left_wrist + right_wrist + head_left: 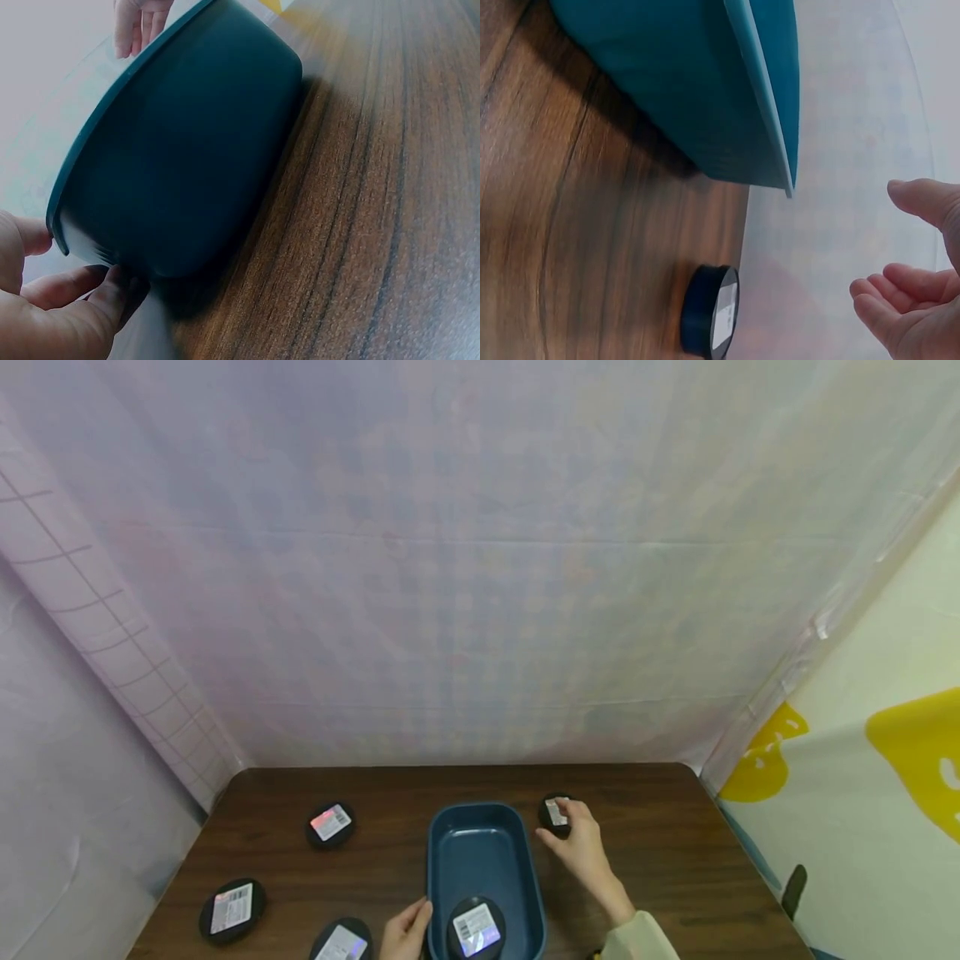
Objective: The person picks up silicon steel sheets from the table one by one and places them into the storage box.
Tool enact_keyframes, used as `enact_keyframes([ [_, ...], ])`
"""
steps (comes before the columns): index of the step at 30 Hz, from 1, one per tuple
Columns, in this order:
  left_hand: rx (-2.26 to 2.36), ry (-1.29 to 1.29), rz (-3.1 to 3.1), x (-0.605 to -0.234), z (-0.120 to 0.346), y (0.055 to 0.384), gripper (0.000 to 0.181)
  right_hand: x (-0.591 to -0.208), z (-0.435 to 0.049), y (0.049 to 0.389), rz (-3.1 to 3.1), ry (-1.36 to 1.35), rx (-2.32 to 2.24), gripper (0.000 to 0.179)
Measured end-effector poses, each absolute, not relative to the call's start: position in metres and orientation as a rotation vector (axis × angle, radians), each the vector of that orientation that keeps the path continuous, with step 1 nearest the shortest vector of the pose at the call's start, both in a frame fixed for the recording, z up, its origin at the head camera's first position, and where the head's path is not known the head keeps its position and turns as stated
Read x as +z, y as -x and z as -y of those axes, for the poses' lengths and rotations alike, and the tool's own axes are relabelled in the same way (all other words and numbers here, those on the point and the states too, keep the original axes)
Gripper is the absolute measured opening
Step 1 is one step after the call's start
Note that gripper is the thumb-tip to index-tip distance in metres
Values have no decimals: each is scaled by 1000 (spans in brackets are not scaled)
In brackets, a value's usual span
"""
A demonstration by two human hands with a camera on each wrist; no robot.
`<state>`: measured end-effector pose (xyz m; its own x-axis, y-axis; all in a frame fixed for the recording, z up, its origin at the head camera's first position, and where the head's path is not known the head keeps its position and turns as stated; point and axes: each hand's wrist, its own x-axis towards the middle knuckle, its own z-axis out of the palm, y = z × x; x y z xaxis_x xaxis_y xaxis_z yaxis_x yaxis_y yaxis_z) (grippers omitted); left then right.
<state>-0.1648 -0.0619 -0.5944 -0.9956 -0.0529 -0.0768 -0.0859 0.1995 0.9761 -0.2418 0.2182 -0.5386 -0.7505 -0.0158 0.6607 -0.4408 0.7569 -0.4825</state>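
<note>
A deep blue rectangular tub (483, 856) stands on the table, with a flat round black container (491, 953) inside it, its white barcode label facing up. At the tub's near left side my left hand (406, 931) grips it, thumb at the rim and fingers under it against the wall, as the left wrist view shows. To the right, my right hand (585, 847) reaches over another round black container (551, 828), thumb and fingers spread apart. In the right wrist view that container (697, 311) lies apart from the hand (919, 292), below the fingertips.
Left of the tub, labelled round black containers lie on the brown wooden table (405, 785): one at the back (330, 839), one farther left (232, 925) and one at the near edge (322, 939). Pale sheeting (480, 610) hangs behind the table and along its sides.
</note>
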Motion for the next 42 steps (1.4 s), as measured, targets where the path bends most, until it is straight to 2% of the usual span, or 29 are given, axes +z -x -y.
enact_keyframes([
  [19, 1987, 141, -2398, -594, 62, 166, 37, -547, -232, 248, 2359, -188, 902, 57],
  [27, 1989, 136, -2388, -594, 63, 167, 38, -551, -242, 254, 2486, 2, 924, 62],
  [42, 1997, 100, -2375, -595, 64, 164, 40, -571, -253, 260, 2551, 97, 923, 74],
])
